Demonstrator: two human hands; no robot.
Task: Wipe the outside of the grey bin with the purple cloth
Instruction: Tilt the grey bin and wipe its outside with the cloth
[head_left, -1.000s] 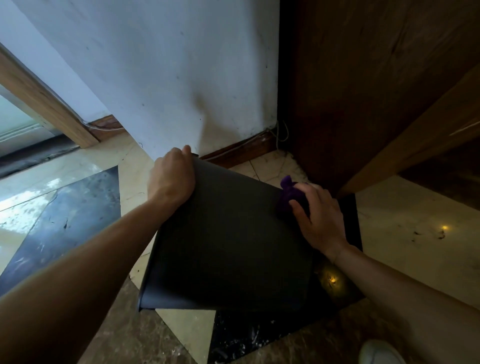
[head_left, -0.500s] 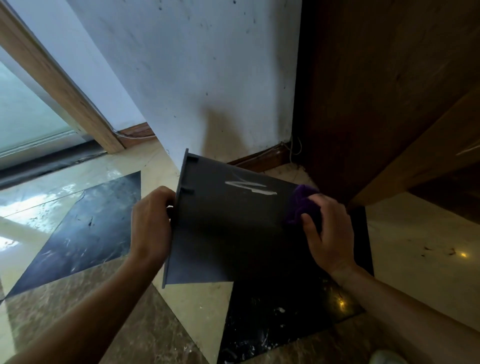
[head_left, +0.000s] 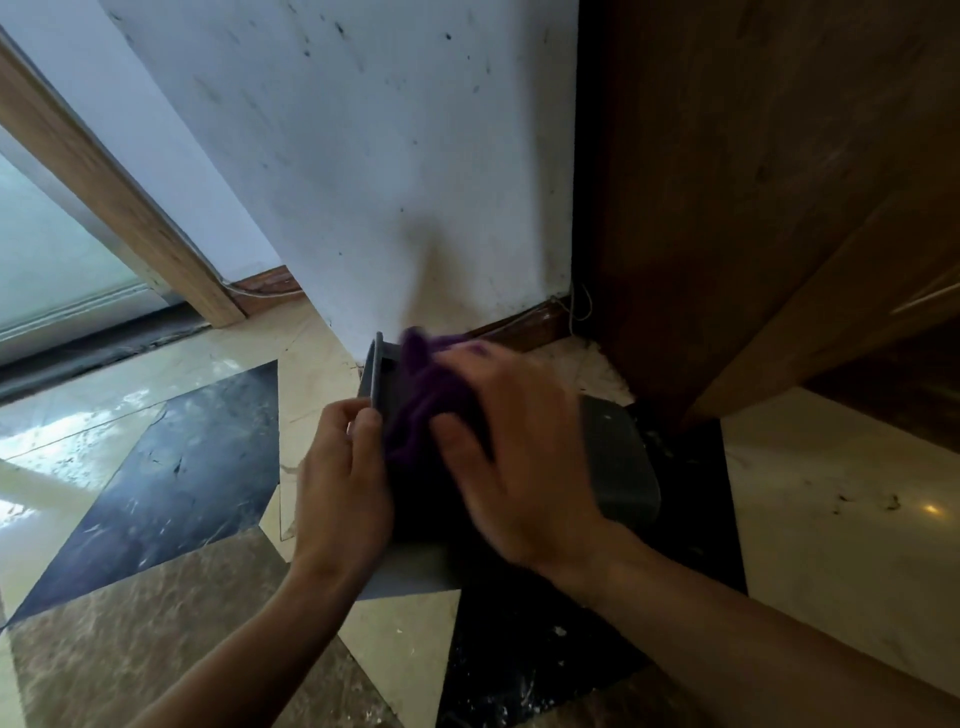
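Note:
The grey bin (head_left: 621, 462) lies tipped on its side on the floor, rim to the left and rounded base to the right. My left hand (head_left: 340, 478) grips the bin's rim at its left edge. The purple cloth (head_left: 423, 395) is bunched on the bin's upward-facing side near the rim. My right hand (head_left: 511, 452) presses on the cloth and is blurred with motion. Both hands hide most of the bin's side.
A white wall (head_left: 363, 156) with a dark skirting board stands just behind the bin. A dark wooden cabinet (head_left: 753, 182) closes in the right side. The floor is glossy tile in black, cream and brown. A glass door with a wooden frame (head_left: 114, 197) is at far left.
My right hand has swept the cloth leftward across the bin's side, from the base end to near the rim. The bin has turned further, and my left hand shifted along the rim.

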